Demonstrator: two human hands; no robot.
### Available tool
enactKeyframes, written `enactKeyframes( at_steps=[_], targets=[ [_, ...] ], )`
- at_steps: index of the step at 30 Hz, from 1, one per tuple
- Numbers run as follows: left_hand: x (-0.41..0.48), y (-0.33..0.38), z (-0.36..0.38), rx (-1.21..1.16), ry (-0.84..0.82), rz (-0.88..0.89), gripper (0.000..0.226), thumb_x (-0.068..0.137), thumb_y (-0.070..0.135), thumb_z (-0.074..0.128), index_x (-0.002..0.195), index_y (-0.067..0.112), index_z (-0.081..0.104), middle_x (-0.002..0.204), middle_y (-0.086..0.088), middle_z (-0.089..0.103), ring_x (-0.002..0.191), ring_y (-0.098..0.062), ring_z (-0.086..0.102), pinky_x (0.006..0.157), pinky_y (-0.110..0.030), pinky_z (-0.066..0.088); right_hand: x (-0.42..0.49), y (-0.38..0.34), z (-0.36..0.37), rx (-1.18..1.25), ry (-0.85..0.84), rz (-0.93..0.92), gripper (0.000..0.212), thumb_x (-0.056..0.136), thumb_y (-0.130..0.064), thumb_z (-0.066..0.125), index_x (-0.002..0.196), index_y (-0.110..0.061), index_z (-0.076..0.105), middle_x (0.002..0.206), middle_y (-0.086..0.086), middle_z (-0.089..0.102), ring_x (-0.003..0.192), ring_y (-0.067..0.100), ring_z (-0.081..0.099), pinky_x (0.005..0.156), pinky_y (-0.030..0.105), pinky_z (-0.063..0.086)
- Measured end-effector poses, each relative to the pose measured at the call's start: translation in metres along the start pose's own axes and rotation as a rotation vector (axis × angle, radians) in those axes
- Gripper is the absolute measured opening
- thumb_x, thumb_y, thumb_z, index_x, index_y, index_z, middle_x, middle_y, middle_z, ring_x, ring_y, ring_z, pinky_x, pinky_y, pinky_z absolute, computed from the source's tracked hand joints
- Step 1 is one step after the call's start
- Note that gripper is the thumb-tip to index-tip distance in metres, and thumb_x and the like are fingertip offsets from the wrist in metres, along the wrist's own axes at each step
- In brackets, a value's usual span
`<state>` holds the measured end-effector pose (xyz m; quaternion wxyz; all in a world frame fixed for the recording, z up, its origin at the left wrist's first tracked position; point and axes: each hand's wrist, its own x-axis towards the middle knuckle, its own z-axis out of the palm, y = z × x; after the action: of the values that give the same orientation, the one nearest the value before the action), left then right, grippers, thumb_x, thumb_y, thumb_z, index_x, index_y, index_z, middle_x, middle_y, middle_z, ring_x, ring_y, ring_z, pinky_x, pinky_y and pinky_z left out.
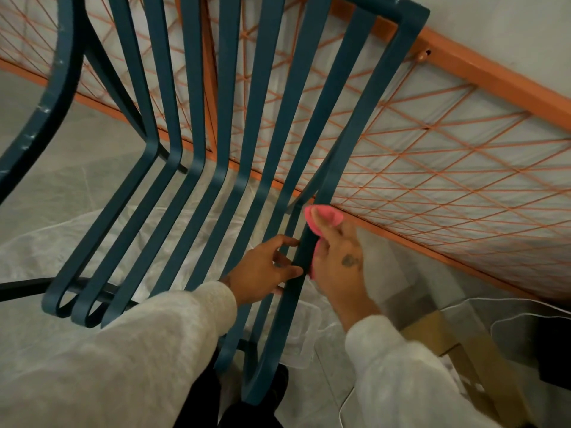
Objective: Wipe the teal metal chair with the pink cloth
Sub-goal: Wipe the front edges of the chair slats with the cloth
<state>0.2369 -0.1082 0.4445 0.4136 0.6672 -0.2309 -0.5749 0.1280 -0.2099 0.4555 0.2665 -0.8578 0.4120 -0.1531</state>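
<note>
Now right hand (340, 261) fingers pinch the pink cloth (324, 216) against the teal chair (258, 118); just beside, left hand (262, 267) fingers curl round its slat.

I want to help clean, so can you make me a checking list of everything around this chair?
Surface: grey floor, partly under a thin white sheet.
Job's things: teal chair; pink cloth pressed against its outer slat.
Clutter: cardboard and clear plastic at lower right.
Hands: left hand grips the slat; right hand holds the cloth on its other side.
Cables: thin white cable on the floor near the bottom edge.
Surroundings: orange lattice frame along a pale wall.
</note>
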Motion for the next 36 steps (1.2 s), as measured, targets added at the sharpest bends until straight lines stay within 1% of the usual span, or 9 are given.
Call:
enactKeyframes(
  at_steps=[8, 11, 13, 17, 19, 23, 30, 32, 36],
  targets=[
    [-0.003, -0.006, 0.003, -0.013, 0.022, -0.035, 0.040, 0.085, 0.030, 0.070, 0.120, 0.015, 0.057, 0.101, 0.003, 0.067, 0.089, -0.010, 0.068, 0.072, -0.027, 0.060, -0.034, 0.017, -0.028, -0.073, -0.426, 0.029, 0.047, 0.096, -0.009, 0.050, 0.120, -0.050, 0.050, 0.097, -0.013, 0.046, 0.087, 0.007, 0.052, 0.084, 0.019, 0.051],
    [-0.005, -0.013, 0.006, -0.059, 0.055, -0.123, 0.041, 0.083, 0.032, 0.072, 0.118, 0.014, 0.061, 0.107, -0.001, 0.068, 0.094, -0.016, 0.068, 0.082, -0.035, 0.060, 0.009, 0.004, -0.059, 0.022, -0.329, -0.118, 0.044, 0.094, -0.011, 0.044, 0.124, -0.041, 0.057, 0.101, -0.013, 0.055, 0.082, 0.002, 0.055, 0.071, 0.011, 0.047],
    [-0.009, -0.020, 0.005, -0.065, 0.003, -0.158, 0.042, 0.082, 0.036, 0.072, 0.119, 0.017, 0.062, 0.114, 0.000, 0.068, 0.101, -0.018, 0.067, 0.089, -0.038, 0.057, 0.042, -0.007, -0.072, -0.001, -0.241, -0.269, 0.044, 0.095, -0.010, 0.043, 0.132, -0.029, 0.056, 0.113, -0.010, 0.059, 0.094, 0.003, 0.056, 0.081, 0.013, 0.045],
    [-0.026, -0.034, 0.005, -0.142, -0.079, -0.223, 0.039, 0.078, 0.037, 0.075, 0.111, 0.018, 0.066, 0.110, 0.003, 0.071, 0.101, -0.017, 0.069, 0.091, -0.038, 0.057, 0.100, -0.021, -0.066, -0.328, -0.151, -0.612, 0.051, 0.087, 0.002, 0.061, 0.132, -0.021, 0.057, 0.123, 0.000, 0.065, 0.100, 0.024, 0.059, 0.089, 0.041, 0.047],
    [-0.035, -0.038, 0.003, -0.163, -0.091, -0.253, 0.038, 0.078, 0.035, 0.076, 0.110, 0.017, 0.066, 0.107, 0.003, 0.071, 0.098, -0.017, 0.069, 0.087, -0.033, 0.058, 0.108, -0.024, -0.051, -0.593, -0.290, -0.564, 0.065, 0.081, 0.005, 0.065, 0.134, -0.029, 0.053, 0.131, 0.001, 0.061, 0.101, 0.030, 0.054, 0.085, 0.042, 0.046],
    [-0.050, -0.046, 0.001, -0.218, -0.106, -0.276, 0.031, 0.079, 0.027, 0.077, 0.106, 0.013, 0.068, 0.100, 0.001, 0.072, 0.091, -0.012, 0.070, 0.077, -0.022, 0.058, 0.076, -0.035, -0.025, -0.894, -0.591, -0.420, 0.036, 0.089, -0.016, 0.057, 0.123, -0.027, 0.061, 0.134, 0.004, 0.052, 0.125, 0.031, 0.038, 0.100, 0.044, 0.041],
    [-0.066, -0.060, 0.005, -0.229, -0.071, -0.292, 0.026, 0.076, 0.022, 0.080, 0.095, 0.006, 0.072, 0.093, -0.015, 0.073, 0.087, -0.022, 0.072, 0.075, -0.030, 0.061, -0.028, -0.052, -0.018, -0.541, -0.979, -0.565, 0.033, 0.089, -0.011, 0.056, 0.119, -0.018, 0.065, 0.129, 0.006, 0.058, 0.126, 0.028, 0.046, 0.111, 0.041, 0.032],
    [-0.067, -0.060, 0.004, -0.228, -0.072, -0.294, 0.026, 0.076, 0.022, 0.079, 0.095, 0.006, 0.072, 0.094, -0.015, 0.073, 0.091, -0.026, 0.071, 0.079, -0.033, 0.060, -0.013, -0.043, -0.026, -0.519, -0.956, -0.637, 0.041, 0.091, -0.011, 0.052, 0.127, -0.028, 0.060, 0.140, 0.000, 0.052, 0.130, 0.024, 0.042, 0.113, 0.037, 0.029],
    [-0.067, -0.054, 0.000, -0.248, -0.130, -0.292, 0.014, 0.079, 0.020, 0.077, 0.091, 0.015, 0.071, 0.086, 0.003, 0.074, 0.081, -0.012, 0.072, 0.072, -0.021, 0.059, 0.072, -0.020, -0.034, -0.552, -0.784, -0.586, 0.038, 0.088, -0.020, 0.047, 0.116, -0.037, 0.066, 0.126, -0.001, 0.062, 0.103, 0.020, 0.050, 0.089, 0.028, 0.038]
  ],
)
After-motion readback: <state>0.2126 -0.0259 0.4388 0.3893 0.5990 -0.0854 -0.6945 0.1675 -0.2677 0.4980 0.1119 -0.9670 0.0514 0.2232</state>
